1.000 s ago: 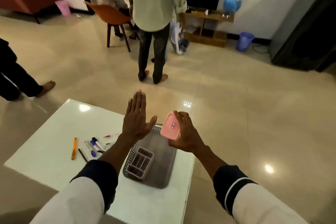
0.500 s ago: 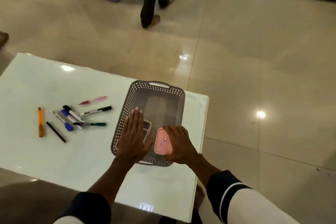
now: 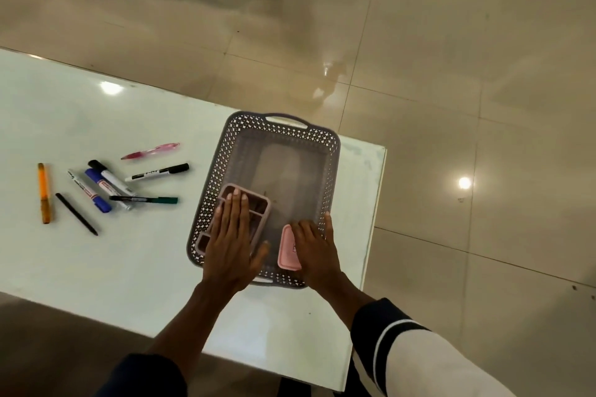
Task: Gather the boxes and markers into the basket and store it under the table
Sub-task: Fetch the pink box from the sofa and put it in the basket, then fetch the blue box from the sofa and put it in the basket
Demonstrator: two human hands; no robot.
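Basket (image 3: 329, 151), grey perforated plastic with a handle slot at each short end, sits on the white worktop (image 3: 96, 261) directly under both hands. It looks light and fairly stiff, though the lattice walls would likely flex if squeezed. Best hold, I judge, is the two handle slots, far one ahead of the fingertips and near one below the wrists.

Left hand (image 3: 232, 245) lies flat, fingers together and extended, palm down on the compartmented pink organiser box (image 3: 258, 206) in the basket's near-left corner. It presses or steadies and does not grip. The box is rigid thin plastic, probably light and smooth enough to slide on the basket floor.

Right hand (image 3: 317, 251) is loosely spread over the near-right corner, thumb side against a small pink lidded box (image 3: 287, 248). The box stands on edge or tilted inside the basket; cannot tell whether the fingers clamp it or only rest on it. Thumb reaches the basket's right rim. The box looks hard, glossy and slippery; take it across the short sides.

Markers and pens lie loose on the worktop well left of the left hand: orange pen (image 3: 44, 193), thin black pen (image 3: 76, 214), blue marker (image 3: 97, 190), black-capped white marker (image 3: 111, 180), green-ended pen (image 3: 145, 199), black-tipped marker (image 3: 158, 172), pink pen (image 3: 150, 150). All are light, round and prone to roll. Several touch or overlap, so a pinch at mid-barrel or a sweep together should serve. None is in the basket yet.
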